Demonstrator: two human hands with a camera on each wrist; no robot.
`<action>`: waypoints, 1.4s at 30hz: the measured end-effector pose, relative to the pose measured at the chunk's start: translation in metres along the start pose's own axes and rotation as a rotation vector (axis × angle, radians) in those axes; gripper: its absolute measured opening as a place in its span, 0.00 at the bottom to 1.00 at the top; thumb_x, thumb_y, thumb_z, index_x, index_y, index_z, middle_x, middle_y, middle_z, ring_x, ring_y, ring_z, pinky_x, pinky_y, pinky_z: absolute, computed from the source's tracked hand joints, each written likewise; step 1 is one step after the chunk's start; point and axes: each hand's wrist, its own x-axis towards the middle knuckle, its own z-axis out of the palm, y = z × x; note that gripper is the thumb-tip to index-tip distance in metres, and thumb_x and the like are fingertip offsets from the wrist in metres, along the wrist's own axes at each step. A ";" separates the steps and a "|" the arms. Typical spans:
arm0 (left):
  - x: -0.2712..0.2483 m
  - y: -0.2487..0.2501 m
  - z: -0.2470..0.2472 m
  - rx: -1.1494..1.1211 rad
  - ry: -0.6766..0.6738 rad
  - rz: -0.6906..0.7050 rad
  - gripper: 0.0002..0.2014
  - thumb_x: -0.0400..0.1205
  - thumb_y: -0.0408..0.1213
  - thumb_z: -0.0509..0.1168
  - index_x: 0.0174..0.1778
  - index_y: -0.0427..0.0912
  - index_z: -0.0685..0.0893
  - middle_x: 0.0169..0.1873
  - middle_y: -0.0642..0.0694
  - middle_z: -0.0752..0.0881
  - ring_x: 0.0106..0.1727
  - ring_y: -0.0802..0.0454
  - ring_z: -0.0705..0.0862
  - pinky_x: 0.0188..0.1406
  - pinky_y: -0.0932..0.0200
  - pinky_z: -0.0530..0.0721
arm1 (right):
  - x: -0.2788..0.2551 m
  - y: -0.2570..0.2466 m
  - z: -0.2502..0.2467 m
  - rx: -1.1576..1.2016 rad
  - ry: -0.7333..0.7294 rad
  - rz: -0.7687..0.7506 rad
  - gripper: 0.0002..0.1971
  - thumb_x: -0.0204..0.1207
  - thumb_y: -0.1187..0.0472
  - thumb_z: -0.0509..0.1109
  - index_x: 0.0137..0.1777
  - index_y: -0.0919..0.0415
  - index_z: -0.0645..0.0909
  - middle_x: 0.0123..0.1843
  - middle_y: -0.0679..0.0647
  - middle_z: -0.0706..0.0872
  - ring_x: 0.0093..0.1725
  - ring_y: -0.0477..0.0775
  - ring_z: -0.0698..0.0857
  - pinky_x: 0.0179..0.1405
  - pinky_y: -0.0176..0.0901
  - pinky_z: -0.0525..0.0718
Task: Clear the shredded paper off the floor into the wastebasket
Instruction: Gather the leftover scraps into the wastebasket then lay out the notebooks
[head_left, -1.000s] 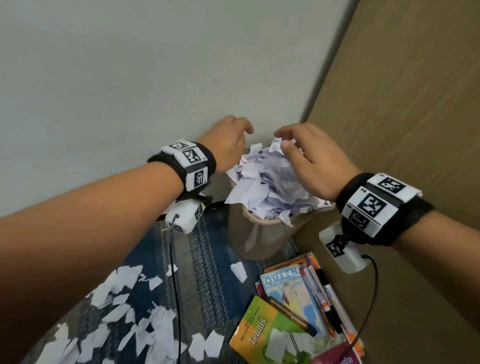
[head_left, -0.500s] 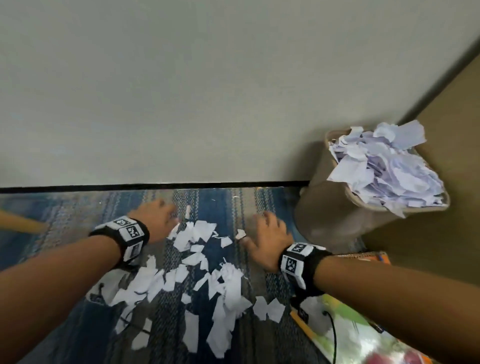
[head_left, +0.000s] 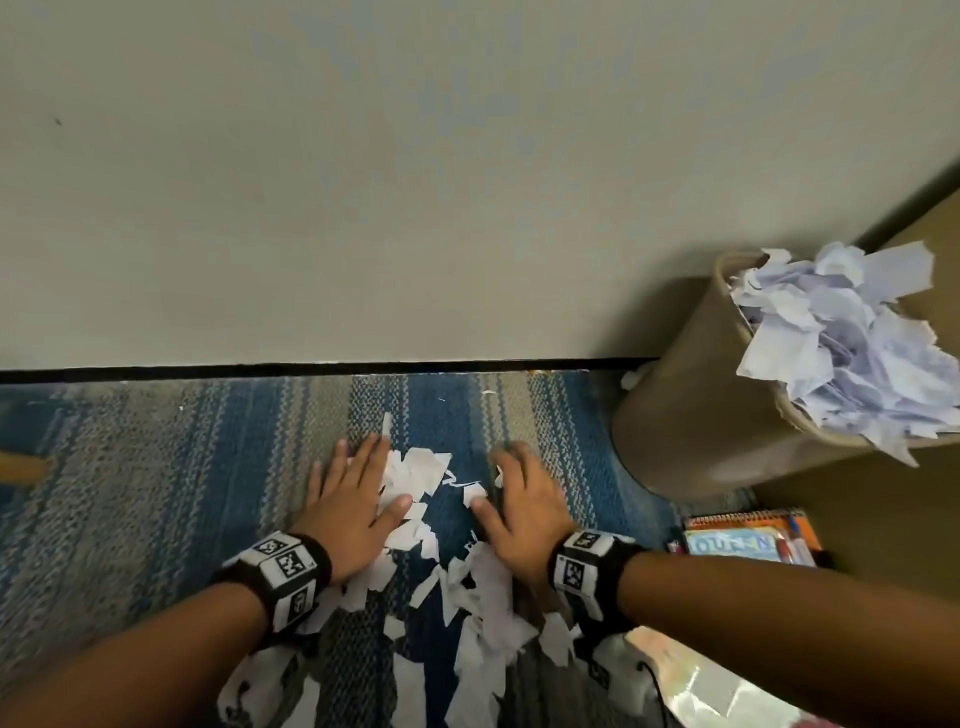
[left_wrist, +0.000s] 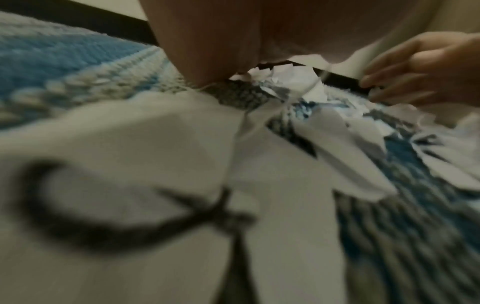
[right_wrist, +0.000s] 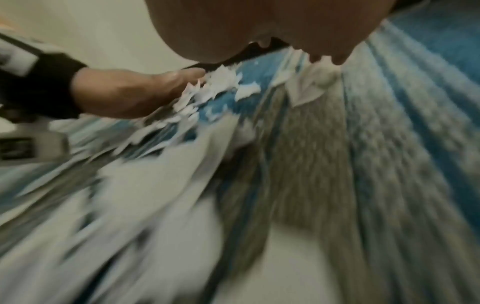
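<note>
White shredded paper (head_left: 470, 597) lies scattered on the blue and grey striped carpet (head_left: 156, 467). My left hand (head_left: 356, 499) lies flat on the left edge of the pile, fingers straight and spread over the scraps (left_wrist: 283, 80). My right hand (head_left: 519, 499) rests palm down on the right edge, fingers extended, a small scrap by its thumb. In the right wrist view the left hand (right_wrist: 145, 94) touches the scraps (right_wrist: 221, 82). The tan wastebasket (head_left: 691, 395) stands at the right by the wall, heaped over the rim with crumpled paper (head_left: 852, 348).
A pale wall with a black baseboard (head_left: 311, 371) runs just beyond the hands. Books and pens (head_left: 748, 540) lie on the floor right of my right wrist, below the wastebasket. A brown panel (head_left: 883, 545) stands at the right.
Both hands left the top of the wastebasket, came down to the carpet, and have drawn closer together across the scattered paper. The view swung left and down.
</note>
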 end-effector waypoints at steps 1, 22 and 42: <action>0.003 -0.002 -0.003 -0.037 0.067 0.010 0.42 0.76 0.71 0.33 0.83 0.54 0.36 0.84 0.52 0.39 0.85 0.45 0.41 0.82 0.37 0.45 | 0.020 -0.002 -0.005 -0.014 0.054 0.006 0.37 0.77 0.33 0.50 0.81 0.53 0.56 0.84 0.57 0.54 0.81 0.62 0.59 0.80 0.61 0.62; 0.037 -0.025 -0.021 0.070 0.052 -0.121 0.45 0.66 0.76 0.28 0.82 0.66 0.38 0.82 0.53 0.29 0.82 0.49 0.28 0.79 0.38 0.41 | 0.161 0.063 -0.076 -0.215 -0.019 0.456 0.19 0.77 0.53 0.60 0.64 0.60 0.79 0.70 0.58 0.79 0.69 0.66 0.78 0.67 0.57 0.76; 0.031 -0.019 -0.020 0.046 0.060 -0.165 0.33 0.82 0.67 0.41 0.82 0.66 0.39 0.81 0.55 0.29 0.82 0.51 0.28 0.80 0.41 0.38 | 0.143 0.069 -0.088 0.057 0.007 0.681 0.34 0.82 0.60 0.62 0.81 0.74 0.53 0.83 0.72 0.55 0.81 0.71 0.57 0.79 0.62 0.57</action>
